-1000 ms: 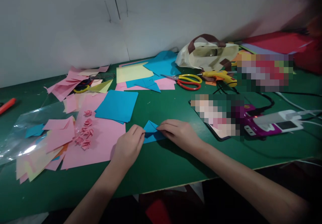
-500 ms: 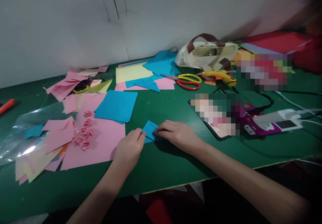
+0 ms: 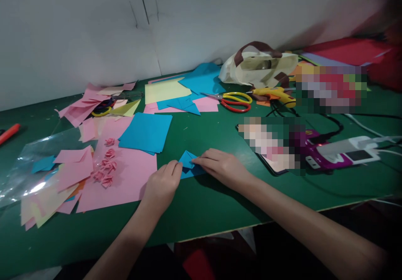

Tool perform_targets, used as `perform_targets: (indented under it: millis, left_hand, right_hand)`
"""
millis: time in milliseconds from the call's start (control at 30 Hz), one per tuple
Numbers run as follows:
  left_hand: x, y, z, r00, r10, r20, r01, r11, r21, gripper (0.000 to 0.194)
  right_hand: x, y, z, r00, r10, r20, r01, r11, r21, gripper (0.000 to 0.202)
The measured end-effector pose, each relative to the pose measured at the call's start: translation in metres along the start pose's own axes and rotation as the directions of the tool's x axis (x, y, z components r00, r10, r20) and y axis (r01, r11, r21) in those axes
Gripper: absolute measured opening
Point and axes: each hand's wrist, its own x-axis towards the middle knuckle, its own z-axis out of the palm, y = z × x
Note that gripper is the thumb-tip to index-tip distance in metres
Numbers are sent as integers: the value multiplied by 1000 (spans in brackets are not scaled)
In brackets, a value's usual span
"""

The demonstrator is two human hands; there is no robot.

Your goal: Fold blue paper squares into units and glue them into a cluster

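A small folded blue paper [image 3: 188,161] lies on the green table between my hands. My left hand [image 3: 163,183] is closed on its left edge, fingers pinched together. From the right, my right hand [image 3: 221,167] pinches a flap of the same paper, its fingertips near the upper right fold. The flap's point faces down over the paper's lower part. Left of my hands, a stack of blue squares [image 3: 146,132] overlaps a large pink sheet [image 3: 132,175], where several small pink paper roses [image 3: 108,167] sit.
Red and yellow-handled scissors [image 3: 235,102], a yellow glue gun [image 3: 273,93] and a cloth bag [image 3: 257,68] lie behind. On the right are a phone [image 3: 266,154] and a purple power strip [image 3: 329,156] with cables. Paper scraps [image 3: 75,167] lie left.
The blue paper's top flap has shifted and now points down over its lower part. My right fingers have drawn slightly toward the paper's upper fold. My left hand stays at the left edge.
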Motion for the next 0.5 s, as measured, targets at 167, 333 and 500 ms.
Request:
perform_targets:
  millis: [167, 333, 500]
  left_hand:
    - [0, -1, 1, 1000, -20, 20, 20, 999, -24, 28]
    - [2, -2, 1, 997, -59, 45, 61, 997, -43, 31]
    - [6, -2, 3, 989, -146, 21, 147, 985, -87, 26]
  right_hand:
    - [1, 1, 6, 988, 124, -87, -120, 992, 48, 20]
    - [6, -1, 6, 958, 283, -53, -266, 940, 215, 14]
    - [7, -4, 7, 929, 365, -53, -340, 902, 265, 13]
